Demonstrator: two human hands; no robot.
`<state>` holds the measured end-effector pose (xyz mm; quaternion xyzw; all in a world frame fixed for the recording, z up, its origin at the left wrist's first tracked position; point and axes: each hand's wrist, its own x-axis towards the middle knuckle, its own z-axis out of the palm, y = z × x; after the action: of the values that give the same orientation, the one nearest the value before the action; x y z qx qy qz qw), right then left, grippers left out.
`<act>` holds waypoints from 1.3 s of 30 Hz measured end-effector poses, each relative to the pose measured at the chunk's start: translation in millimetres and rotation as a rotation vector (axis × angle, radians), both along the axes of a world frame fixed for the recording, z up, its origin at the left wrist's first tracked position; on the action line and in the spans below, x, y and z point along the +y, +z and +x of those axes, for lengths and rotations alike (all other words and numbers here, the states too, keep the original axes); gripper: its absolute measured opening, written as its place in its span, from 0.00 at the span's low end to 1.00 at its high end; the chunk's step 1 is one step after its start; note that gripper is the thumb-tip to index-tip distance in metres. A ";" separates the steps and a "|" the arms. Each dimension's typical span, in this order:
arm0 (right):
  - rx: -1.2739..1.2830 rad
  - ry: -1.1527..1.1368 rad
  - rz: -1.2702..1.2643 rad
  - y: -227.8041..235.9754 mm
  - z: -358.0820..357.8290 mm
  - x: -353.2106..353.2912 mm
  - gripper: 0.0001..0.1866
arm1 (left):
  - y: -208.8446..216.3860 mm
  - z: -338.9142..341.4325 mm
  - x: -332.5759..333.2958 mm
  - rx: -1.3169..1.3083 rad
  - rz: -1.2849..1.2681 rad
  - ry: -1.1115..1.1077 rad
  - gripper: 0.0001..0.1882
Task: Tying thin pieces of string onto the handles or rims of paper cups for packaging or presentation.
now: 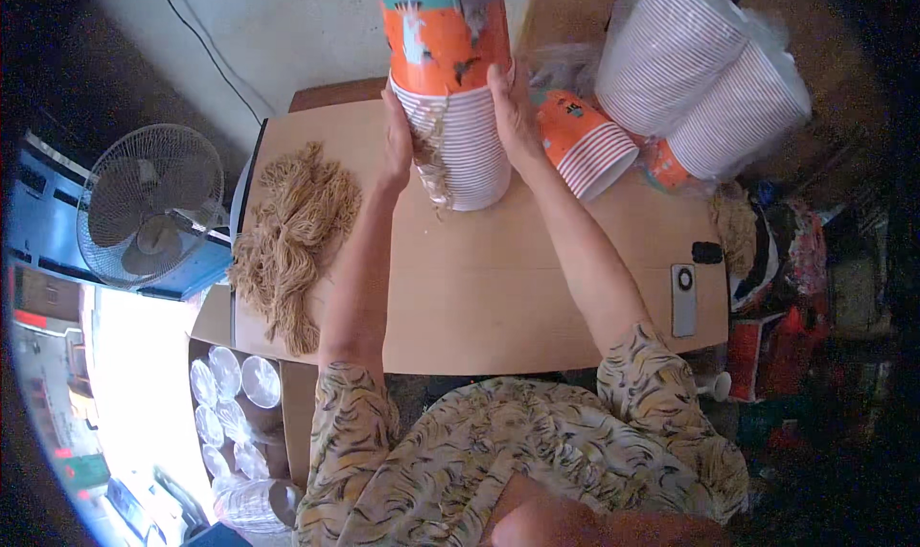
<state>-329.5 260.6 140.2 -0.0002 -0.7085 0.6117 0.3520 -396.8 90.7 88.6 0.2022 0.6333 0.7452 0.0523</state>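
holding one cup stack (476, 149), two hands (398, 147) (516, 121), one yarn heap (292, 240)

Left hand (398, 143), right hand (516, 121) — clasping cup stack (471, 149) (orange-white).

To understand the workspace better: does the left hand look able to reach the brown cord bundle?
Probably yes, once free: the left hand is on the cup stack, but the brown cord bundle lies nearby with nothing visible between them.

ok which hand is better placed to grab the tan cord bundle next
Likely the left hand: the tan cord bundle lies nearer it; the right hand is across the held paper bucket stack.
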 end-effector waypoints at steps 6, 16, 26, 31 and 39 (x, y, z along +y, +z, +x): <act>-0.287 -0.026 -0.135 10.7 -4.3 18.8 0.40 | 23.3 23.4 4.8 0.055 -0.135 -0.032 0.39; -0.557 0.279 0.135 -51.5 37.9 16.0 0.38 | -35.0 83.7 -41.0 0.223 -0.641 0.089 0.37; -0.474 0.562 0.078 -50.5 133.8 43.2 0.39 | -14.4 52.3 -81.1 0.023 -0.919 -0.045 0.40; -0.428 0.582 0.486 -25.8 216.9 39.0 0.49 | -23.7 -14.9 -43.6 0.681 -0.613 0.115 0.25; -0.397 0.170 0.392 -104.2 225.9 19.0 0.44 | -25.5 -13.8 30.2 0.560 -0.704 0.144 0.20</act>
<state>-103.6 279.6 36.0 0.0074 -0.8657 0.4784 0.1471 -410.6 120.9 63.1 0.3213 0.8502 0.4030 -0.1073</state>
